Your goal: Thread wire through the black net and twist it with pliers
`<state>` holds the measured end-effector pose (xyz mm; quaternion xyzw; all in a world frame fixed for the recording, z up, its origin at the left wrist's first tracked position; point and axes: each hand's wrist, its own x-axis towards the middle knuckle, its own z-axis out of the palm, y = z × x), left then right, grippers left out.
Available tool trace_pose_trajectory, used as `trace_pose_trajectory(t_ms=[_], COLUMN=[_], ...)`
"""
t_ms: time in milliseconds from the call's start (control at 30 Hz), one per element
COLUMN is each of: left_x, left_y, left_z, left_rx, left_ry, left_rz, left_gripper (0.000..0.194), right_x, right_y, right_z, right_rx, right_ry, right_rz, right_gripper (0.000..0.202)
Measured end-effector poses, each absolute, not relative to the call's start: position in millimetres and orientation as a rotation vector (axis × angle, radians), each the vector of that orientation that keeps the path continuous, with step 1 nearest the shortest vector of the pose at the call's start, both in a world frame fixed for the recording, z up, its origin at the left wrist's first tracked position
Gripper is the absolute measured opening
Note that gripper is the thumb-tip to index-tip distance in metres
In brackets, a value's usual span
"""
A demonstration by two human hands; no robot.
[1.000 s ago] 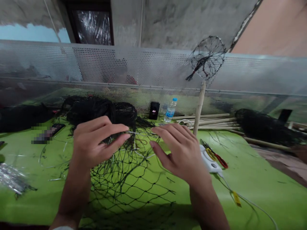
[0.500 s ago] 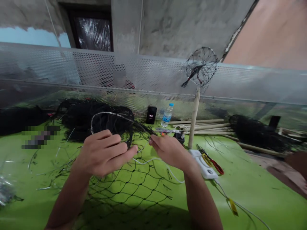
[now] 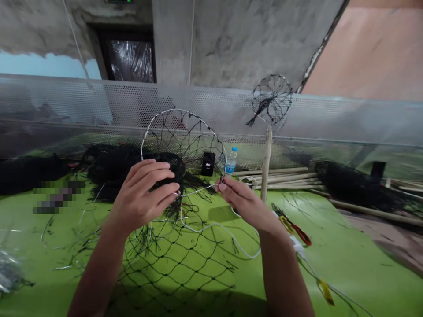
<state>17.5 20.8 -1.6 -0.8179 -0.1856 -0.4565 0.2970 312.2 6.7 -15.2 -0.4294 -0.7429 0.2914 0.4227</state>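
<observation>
Ideally, the netted wire hoop (image 3: pixel 175 109) at centre frame is held round, without kinks; left hand (image 3: pixel 140 193) and right hand (image 3: pixel 243 201) pinch its lower wire (image 3: pixel 200 190).

Both hands hold a wire hoop (image 3: pixel 175 109) strung with black netting: the left hand (image 3: pixel 142 191) at its lower wire, the right hand (image 3: pixel 244 202) pinching its lower right. Behind the hoop stand a smartphone (image 3: pixel 208 164) and a water bottle (image 3: pixel 231 166) (blue-capped). Below the hoop, knotted mesh (image 3: pixel 191 248) spreads over the green table (image 3: pixel 350 268); to its right rises a wooden pole (image 3: pixel 266 163).
</observation>
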Motion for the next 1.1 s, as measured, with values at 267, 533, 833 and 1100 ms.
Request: trace_pose_trajectory(t_ms=[267, 533, 833, 1100], left_x=[31.5, 29.2, 26.3, 35.4], left_y=[15.6, -6.7, -0.2, 0.7], left_z=[-6.2, -1.2, 2.8, -1.8], left_rx=[-2.242, -2.378, -2.292, -2.368], left_ry=[-0.695, -0.548, -0.668, -0.646], left_rz=[-1.138, -1.182, -1.26, -1.139], left_gripper=[0.042, 0.032, 0.032, 0.022], right_x=[305.0, 297.2, 310.5, 305.0], right_y=[11.5, 17.8, 20.3, 15.4], right_z=[-21.2, -26.1, -21.2, -20.7], right_rx=[-1.043, -0.977, -0.9, -0.995], right_ry=[-1.718, -1.579, -1.455, -1.578], right_rz=[0.794, 0.988, 0.923, 0.945], right_gripper=[0.029, 0.033, 0.021, 0.02])
